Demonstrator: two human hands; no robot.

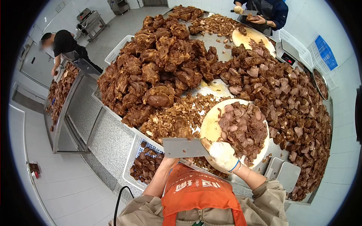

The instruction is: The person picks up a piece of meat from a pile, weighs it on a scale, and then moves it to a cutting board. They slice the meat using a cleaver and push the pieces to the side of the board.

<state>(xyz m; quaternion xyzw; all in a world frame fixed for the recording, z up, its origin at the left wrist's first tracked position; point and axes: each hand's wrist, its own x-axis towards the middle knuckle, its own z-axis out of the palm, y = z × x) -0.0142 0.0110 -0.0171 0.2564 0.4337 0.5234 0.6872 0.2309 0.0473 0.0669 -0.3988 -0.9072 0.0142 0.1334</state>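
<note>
My right hand point(222, 153), in a whitish glove with a blue band at the wrist, grips the handle of a cleaver point(184, 147). Its broad blade lies level, pointing left. My left hand point(170, 162) is below the blade, which covers most of it; its fingers and anything in them cannot be made out. Under and beyond the gloved hand is a round cutting board point(210, 126) bearing a heap of sliced brown meat point(243, 130). Small meat scraps point(162, 122) lie left of the board, against the blade's far side.
Large meat chunks point(158, 64) pile up at far left, cut pieces point(294, 109) at right. A scale point(283, 173) sits near right, a basket point(130, 165) below the table edge. A co-worker point(277, 11) holds a knife across the table; another person point(66, 45) works at left.
</note>
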